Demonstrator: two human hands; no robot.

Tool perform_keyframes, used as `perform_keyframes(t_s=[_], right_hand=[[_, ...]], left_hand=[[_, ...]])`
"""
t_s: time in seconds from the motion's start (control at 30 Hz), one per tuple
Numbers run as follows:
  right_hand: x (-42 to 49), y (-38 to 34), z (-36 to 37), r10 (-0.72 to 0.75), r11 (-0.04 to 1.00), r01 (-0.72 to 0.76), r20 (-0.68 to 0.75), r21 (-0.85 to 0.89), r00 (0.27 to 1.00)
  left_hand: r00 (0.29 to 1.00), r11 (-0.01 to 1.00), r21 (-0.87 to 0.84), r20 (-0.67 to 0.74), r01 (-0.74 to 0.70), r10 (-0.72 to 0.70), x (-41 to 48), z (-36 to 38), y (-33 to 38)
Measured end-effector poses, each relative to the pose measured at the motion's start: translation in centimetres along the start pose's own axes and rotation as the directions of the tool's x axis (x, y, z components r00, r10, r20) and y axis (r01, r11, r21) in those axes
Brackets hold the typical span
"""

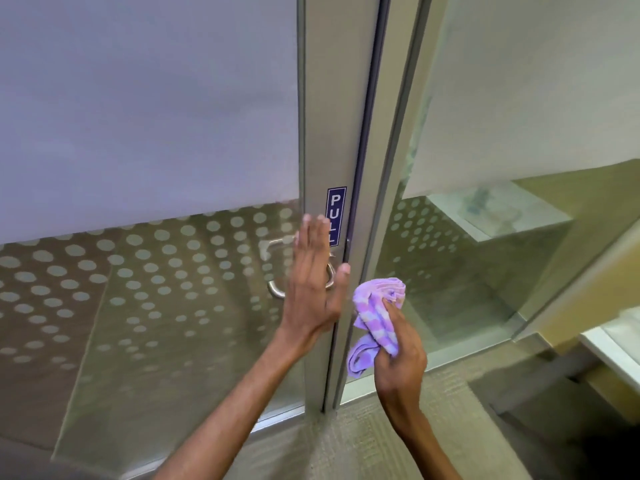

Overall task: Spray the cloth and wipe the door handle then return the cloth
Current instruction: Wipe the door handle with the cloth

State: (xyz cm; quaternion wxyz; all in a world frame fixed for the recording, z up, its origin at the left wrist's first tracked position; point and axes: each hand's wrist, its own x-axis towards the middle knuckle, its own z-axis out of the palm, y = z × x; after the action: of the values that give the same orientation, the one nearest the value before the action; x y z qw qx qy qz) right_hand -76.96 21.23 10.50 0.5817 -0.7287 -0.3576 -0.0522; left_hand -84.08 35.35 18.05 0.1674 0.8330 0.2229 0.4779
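Note:
A silver metal door handle [275, 289] is fixed to the aluminium frame of a glass door [322, 140], under a blue PULL sticker [336, 209]. My left hand [313, 282] is open and flat with fingers pointing up, held in front of the handle and hiding most of it. My right hand [398, 355] grips a bunched purple and pink striped cloth [375, 317] just right of the door edge, below handle height. The cloth is apart from the handle. No spray bottle is in view.
The door's glass has a frosted upper band and a dotted lower part. A fixed glass panel [485, 237] stands to the right, with a room behind it. A white ledge [609, 348] sits at the far right. Carpet [398, 438] covers the floor below.

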Motion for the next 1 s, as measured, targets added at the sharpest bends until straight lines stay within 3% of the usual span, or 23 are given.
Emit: perform_keyframes(t_s=[0.17,0.27,0.33,0.4,0.43,0.57,0.7,0.9,1.0], right_hand=[[-0.4,-0.7,-3.1,0.06,0.994,-0.057,-0.03,0.089,0.998],[-0.5,-1.1,-5.4,0.12,0.987,-0.11,-0.077,0.121,0.99],[-0.3,-1.3,-6.8,0.181,0.975,-0.162,-0.117,0.155,0.977],[0.1,-1.3,-8.0,0.257,0.95,-0.222,-0.143,0.221,0.956],[0.4,-1.2,-8.6,0.288,0.935,-0.243,-0.151,0.26,0.946],[0.8,0.7,-11.6,0.423,0.82,-0.325,-0.116,0.471,0.899],[0.9,3.2,-15.8,0.546,0.714,-0.418,-0.074,0.562,0.834],[1.7,7.3,-22.5,0.614,0.707,-0.483,-0.111,0.516,0.781],[2.2,9.5,-26.0,0.631,0.705,-0.501,-0.121,0.502,0.766]], left_hand=[[0.919,0.897,-0.25,0.253,0.365,-0.304,-4.3,4.1,2.7],[0.844,0.808,-0.31,0.377,0.502,-0.38,-5.5,6.1,3.6],[0.693,0.563,-0.43,0.586,0.706,-0.421,-5.9,7.6,4.6],[0.471,0.277,-0.385,0.779,0.88,-0.414,-6.1,9.2,5.6],[0.385,0.235,-0.316,0.848,0.919,-0.366,-6.3,9.8,6.1],[0.17,0.196,-0.139,0.973,0.971,-0.153,-7.8,12.1,7.9],[0.172,0.246,-0.129,0.971,0.961,-0.165,-8.2,14.5,10.5],[0.099,0.209,-0.051,0.969,0.976,-0.226,-9.5,20.5,16.5],[0.073,0.266,-0.006,0.968,0.964,-0.241,-10.0,24.0,19.8]])
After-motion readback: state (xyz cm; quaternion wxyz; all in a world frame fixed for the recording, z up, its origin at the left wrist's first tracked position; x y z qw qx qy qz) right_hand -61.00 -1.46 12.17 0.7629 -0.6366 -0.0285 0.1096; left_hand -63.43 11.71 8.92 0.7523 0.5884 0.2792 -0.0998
